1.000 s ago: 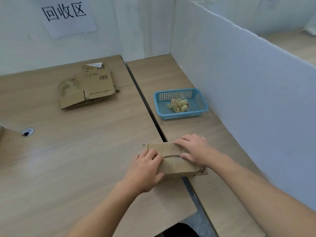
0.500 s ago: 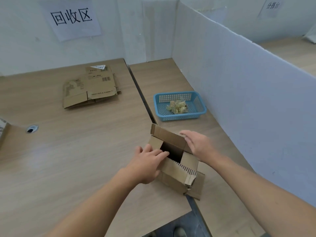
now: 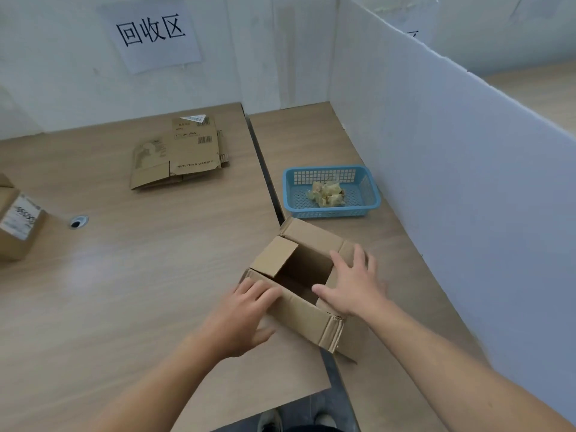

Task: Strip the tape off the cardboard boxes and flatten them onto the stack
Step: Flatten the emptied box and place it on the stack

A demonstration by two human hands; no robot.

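The open box point(image 3: 274, 257) stands at the near table edge, over the gap btw. two tables. Left hand point(image 3: 243, 316) and right hand point(image 3: 352, 285) press its opposite sides, fingers straight, gripping nothing. Probably best: push opposite corners together so the walls fold, then carry it to the stack point(image 3: 180, 154).

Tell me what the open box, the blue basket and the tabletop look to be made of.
Open box: matte brown corrugated cardboard; fluting shows at its cut near-right edge. Blue basket: apparently moulded plastic, slightly glossy, grid holes in walls and floor. Tabletop: wood-grain look with soft sheen, probably laminate; solid wood not ruled out.
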